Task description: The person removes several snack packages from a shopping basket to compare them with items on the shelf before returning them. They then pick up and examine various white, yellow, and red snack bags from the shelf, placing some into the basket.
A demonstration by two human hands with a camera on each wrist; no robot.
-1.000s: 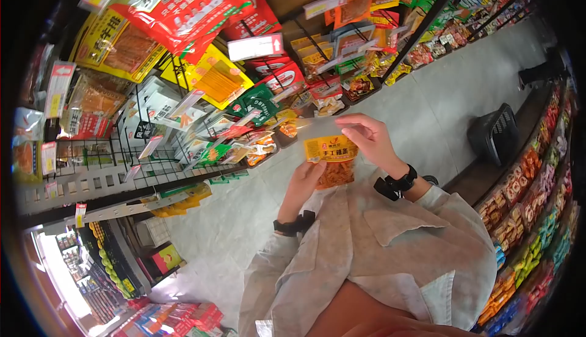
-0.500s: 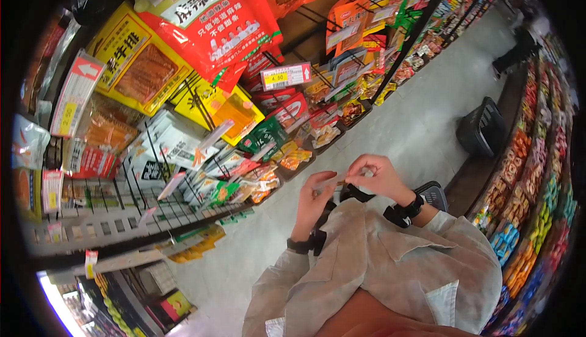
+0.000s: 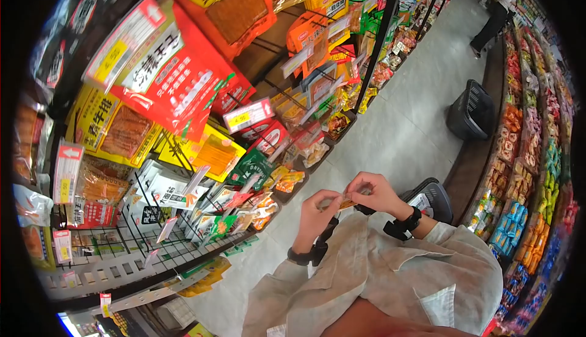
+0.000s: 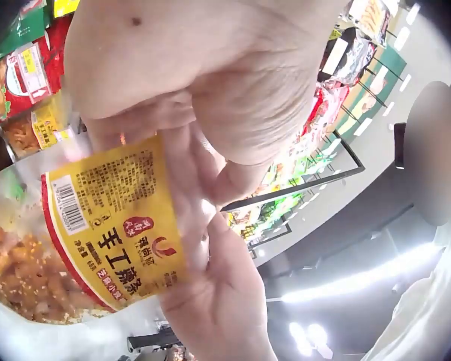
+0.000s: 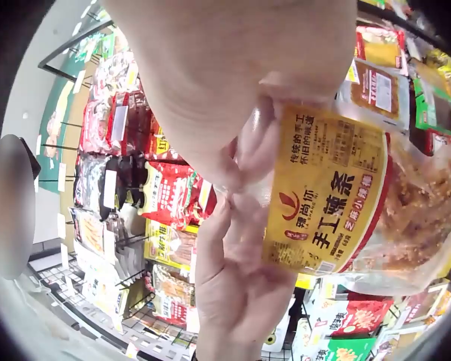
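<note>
Yellow-labelled and clear-bodied, the spicy-strip snack packet (image 3: 347, 201) is pinched at its top edge between the left hand (image 3: 317, 210) and the right hand (image 3: 373, 193), fingers curled on it. It lies edge-on at chest height, long axis running hand to hand, with the hanging snack rack (image 3: 201, 123) to the left.

The yellow label of the snack packet (image 5: 327, 203) carries the large black characters 手工辣条, with a red flame-shaped logo above them and smaller print too fine to read. In the left wrist view the same packet shows 手工辣条 beside a barcode (image 4: 69, 204). On the shelf rack, a price tag (image 3: 246, 115) reads about 4.50. A big red bag (image 3: 177, 81) bears white characters, and a yellow bag (image 3: 116, 126) bears dark ones, neither clearly legible.
</note>
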